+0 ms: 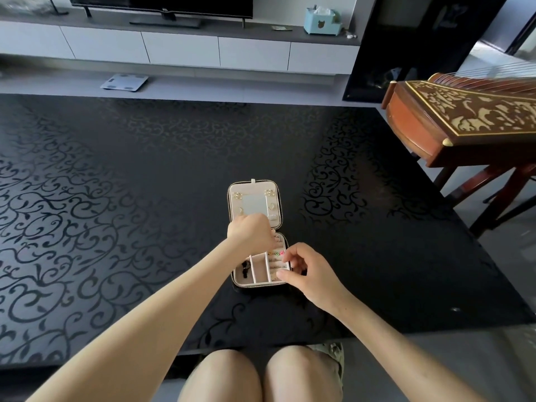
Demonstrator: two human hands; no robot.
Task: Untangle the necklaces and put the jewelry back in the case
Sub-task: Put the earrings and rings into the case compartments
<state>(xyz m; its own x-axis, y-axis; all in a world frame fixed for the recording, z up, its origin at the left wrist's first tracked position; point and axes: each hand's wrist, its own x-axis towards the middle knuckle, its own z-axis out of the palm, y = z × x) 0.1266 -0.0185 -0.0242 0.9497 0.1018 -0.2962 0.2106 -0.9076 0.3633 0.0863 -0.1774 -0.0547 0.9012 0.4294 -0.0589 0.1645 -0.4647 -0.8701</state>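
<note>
- Head view: a small zip-edged jewelry case (pixel 258 282) lies open on the glossy black, scroll-patterned worktop (pixel 116 198), near its front edge and just ahead of the person's knees.
- The lid (pixel 233 211), with a small mirror (pixel 254 203) set in it, lies flat on the far side; the divided tray is on the near side.
- The tray's left compartment holds a dark item (pixel 246 268); the right section holds small colourful pieces (pixel 275 253). No necklace can be made out.
- Left hand (pixel 251 232): over the hinge, seen from the back, fingers curled under; whether they grip anything cannot be told.
- Right hand (pixel 307 271): at the tray's right rim, thumb and curled fingers close together over it; any hold is too small to tell.
- Background: a wooden zither (pixel 464 117) on a stand at right; a bathroom scale (pixel 124 82) on the floor beyond.
</note>
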